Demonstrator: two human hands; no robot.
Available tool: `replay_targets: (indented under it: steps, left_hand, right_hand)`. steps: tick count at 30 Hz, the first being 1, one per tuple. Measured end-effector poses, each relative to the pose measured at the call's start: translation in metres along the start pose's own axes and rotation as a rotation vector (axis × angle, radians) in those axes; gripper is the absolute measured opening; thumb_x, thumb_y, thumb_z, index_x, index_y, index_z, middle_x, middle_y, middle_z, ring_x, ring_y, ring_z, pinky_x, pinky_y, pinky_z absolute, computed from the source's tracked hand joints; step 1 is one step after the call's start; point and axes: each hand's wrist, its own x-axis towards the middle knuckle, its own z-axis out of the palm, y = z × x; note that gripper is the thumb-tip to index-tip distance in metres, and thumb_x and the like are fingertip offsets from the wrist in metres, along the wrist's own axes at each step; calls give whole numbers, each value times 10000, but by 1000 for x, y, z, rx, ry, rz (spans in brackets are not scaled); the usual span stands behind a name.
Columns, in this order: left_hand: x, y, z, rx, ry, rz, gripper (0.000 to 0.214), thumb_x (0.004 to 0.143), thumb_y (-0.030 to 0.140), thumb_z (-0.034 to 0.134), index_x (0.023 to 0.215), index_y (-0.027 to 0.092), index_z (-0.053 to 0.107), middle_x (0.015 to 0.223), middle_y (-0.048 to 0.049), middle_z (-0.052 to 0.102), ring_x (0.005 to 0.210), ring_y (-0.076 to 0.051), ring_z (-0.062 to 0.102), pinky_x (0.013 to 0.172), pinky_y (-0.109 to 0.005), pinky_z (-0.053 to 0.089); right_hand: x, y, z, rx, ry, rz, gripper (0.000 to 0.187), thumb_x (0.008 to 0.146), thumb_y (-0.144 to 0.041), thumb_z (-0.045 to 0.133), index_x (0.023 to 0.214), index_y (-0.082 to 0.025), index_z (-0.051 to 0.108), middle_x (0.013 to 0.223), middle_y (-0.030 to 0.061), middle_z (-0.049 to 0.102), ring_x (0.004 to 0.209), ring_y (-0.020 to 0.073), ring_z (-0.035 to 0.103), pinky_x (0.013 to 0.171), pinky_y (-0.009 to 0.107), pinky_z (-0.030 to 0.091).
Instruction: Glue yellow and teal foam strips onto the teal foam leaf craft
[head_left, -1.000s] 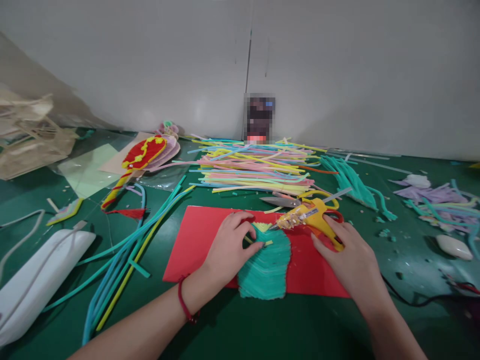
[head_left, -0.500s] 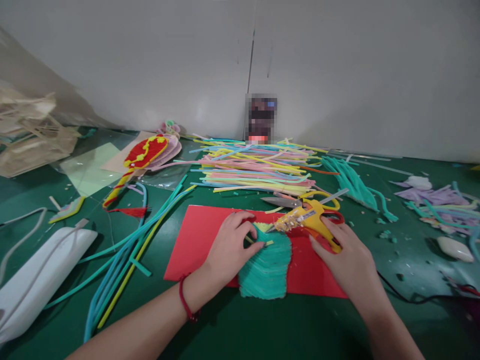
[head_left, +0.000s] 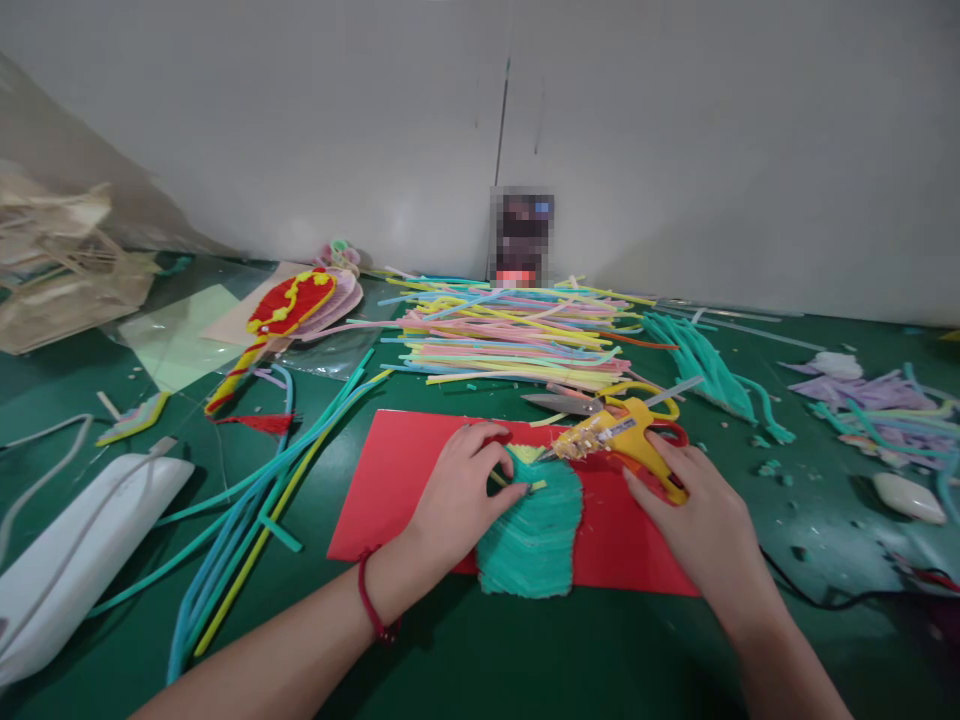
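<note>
My right hand point(head_left: 701, 515) is wrapped round the handle of a yellow hot glue gun point(head_left: 628, 428), a clear glue stick point(head_left: 675, 390) poking out of its back. The gun's nozzle points left, at a small yellow patch point(head_left: 529, 454) on the upper end of a teal panel of pipe cleaners point(head_left: 529, 550). Fingers bent, my left hand point(head_left: 469, 485) pinches a short yellow pipe-cleaner piece point(head_left: 538, 486) just above that panel. Beneath both hands lies a red sheet point(head_left: 390, 480). Scissors point(head_left: 566, 403) rest behind the gun, partly hidden by it.
A wide pile of pastel pipe cleaners point(head_left: 517, 340) spans the back, with a pixelated phone-like object point(head_left: 523, 238) against the wall. Loose teal strands point(head_left: 255, 500), a red-and-yellow fan-shaped piece point(head_left: 292, 305) and a white power strip point(head_left: 97, 560) lie left. Teal bundle point(head_left: 701, 365) and scraps sit right.
The glue gun and my right hand have shifted very slightly right and down. My left hand stays where it was, still pinching the yellow piece.
</note>
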Motion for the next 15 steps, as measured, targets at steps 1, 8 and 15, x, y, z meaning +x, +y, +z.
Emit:
replay_targets:
  steps: [1,8,15]
  left_hand:
    - [0,0,0,0,-2,-3,188,761,247,701,710,200,526,1132,-68,588,1124,-262,521,925,-462,452]
    - [0,0,0,-8,10,6,186,761,252,698,708,205,526,1126,-61,590,1122,-261,522,923,-461,454]
    - [0,2,-1,-1,-2,-17,194,749,237,709,701,200,525,1131,-63,593,1123,-260,525,924,-449,455]
  right_hand:
    - [0,1,0,-3,-3,2,424,849,-440,460,1129,-170,629,928,91,644,827,227,623,710,331,504]
    - [-1,5,2,-23,5,10,433,846,-460,452,1126,-180,628,923,93,648,834,237,613,714,343,495]
    - [-1,6,0,-21,-20,31,445,841,-453,461,1144,-170,623,927,95,638,837,237,609,711,340,493]
